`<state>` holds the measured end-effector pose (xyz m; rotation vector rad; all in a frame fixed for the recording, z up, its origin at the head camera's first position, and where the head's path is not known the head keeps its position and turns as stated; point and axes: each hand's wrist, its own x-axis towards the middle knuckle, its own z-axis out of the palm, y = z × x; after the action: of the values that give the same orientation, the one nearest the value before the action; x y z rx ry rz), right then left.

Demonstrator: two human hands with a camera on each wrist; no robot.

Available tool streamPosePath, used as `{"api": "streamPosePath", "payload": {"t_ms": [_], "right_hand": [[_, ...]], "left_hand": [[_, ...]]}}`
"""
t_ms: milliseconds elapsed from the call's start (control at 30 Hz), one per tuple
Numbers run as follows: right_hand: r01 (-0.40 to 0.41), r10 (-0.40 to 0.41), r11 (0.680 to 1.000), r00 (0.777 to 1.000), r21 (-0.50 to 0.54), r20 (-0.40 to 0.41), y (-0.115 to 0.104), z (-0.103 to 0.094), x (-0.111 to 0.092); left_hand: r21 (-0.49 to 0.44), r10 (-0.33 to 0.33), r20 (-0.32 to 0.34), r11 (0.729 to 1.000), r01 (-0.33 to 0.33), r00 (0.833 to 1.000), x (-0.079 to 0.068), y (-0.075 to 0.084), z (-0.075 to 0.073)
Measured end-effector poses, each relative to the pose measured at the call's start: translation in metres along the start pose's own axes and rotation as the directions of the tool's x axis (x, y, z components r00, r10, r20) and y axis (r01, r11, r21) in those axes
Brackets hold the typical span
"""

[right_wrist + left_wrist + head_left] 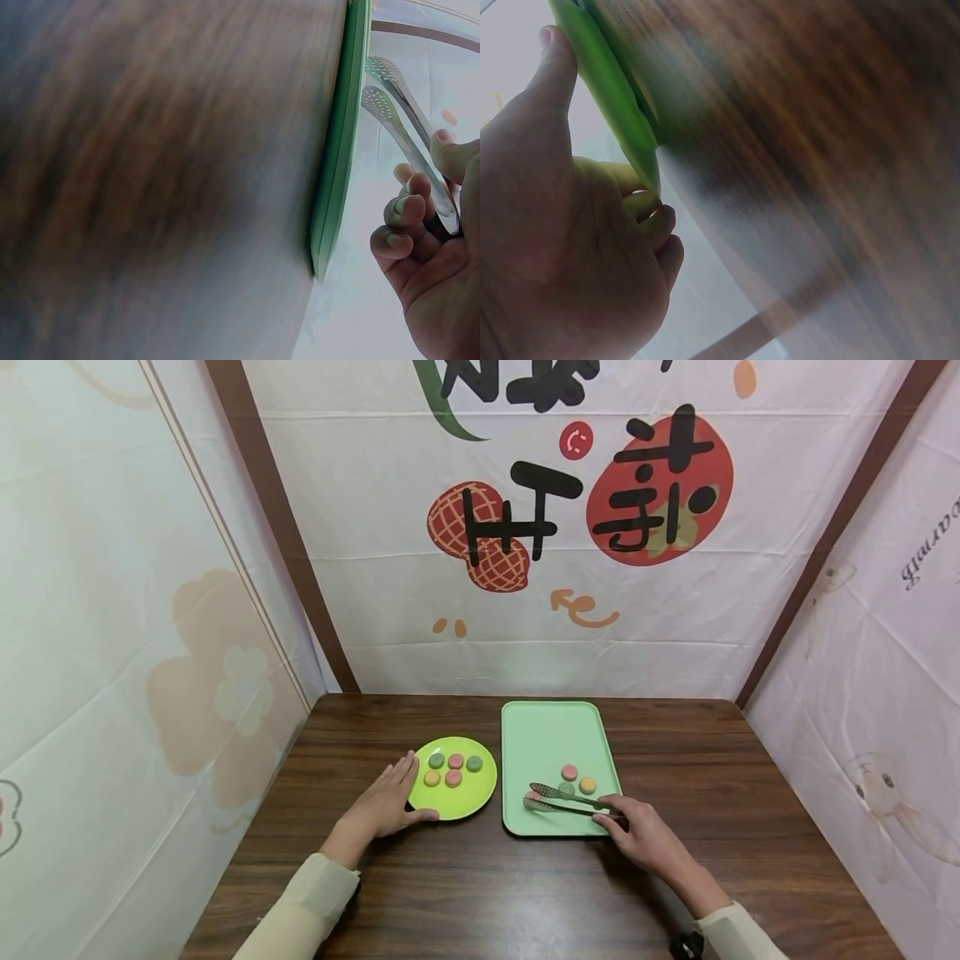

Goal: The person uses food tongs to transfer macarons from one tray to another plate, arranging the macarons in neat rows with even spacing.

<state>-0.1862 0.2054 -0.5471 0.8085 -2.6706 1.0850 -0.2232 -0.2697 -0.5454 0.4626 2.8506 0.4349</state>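
Observation:
My left hand [384, 800] rests at the left rim of a lime-green plate [480, 793], fingers straight along the edge and thumb at the near side. On the plate lie several macarons, pink, green and one yellow [432, 777]. My right hand [643, 833] grips metal tongs [409, 135] with perforated tips, thumb on one arm and fingers on the other. The tongs' tips are spread over the near left of a mint-green tray [551, 735], around a pink macaron [532, 795] partly hidden by them. A green macaron [567, 787] lies just behind the tongs.
Another pink macaron [569, 772] and a yellow macaron [588, 786] sit on the tray's right half. Plate and tray stand side by side on a dark wooden table [465, 893], a narrow gap between them. Printed cloth walls [390, 660] enclose the table's back and sides.

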Motion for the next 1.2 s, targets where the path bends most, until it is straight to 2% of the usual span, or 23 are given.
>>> {"api": "streamPosePath", "payload": {"t_ms": [200, 533, 867, 1200], "right_hand": [[0.032, -0.032, 0.999, 0.999, -0.011, -0.025, 0.004, 0.002, 0.002], [0.021, -0.021, 1.000, 0.999, 0.013, -0.028, 0.003, 0.004, 0.007], [-0.041, 0.041, 0.999, 0.999, 0.033, 0.016, -0.004, 0.004, 0.014], [-0.015, 0.015, 0.999, 1.000, 0.030, 0.003, -0.007, 0.010, 0.023]], "left_hand": [[-0.004, 0.002, -0.006, 1.000, -0.002, 1.000, 0.000, 0.000, 0.000], [0.004, -0.006, -0.003, 1.000, 0.006, 1.000, 0.000, 0.001, -0.002], [0.012, -0.012, -0.006, 1.000, 0.012, 1.000, 0.000, 0.000, -0.002], [0.020, -0.007, 0.009, 1.000, 0.007, 1.000, 0.001, 0.001, 0.000]]}}
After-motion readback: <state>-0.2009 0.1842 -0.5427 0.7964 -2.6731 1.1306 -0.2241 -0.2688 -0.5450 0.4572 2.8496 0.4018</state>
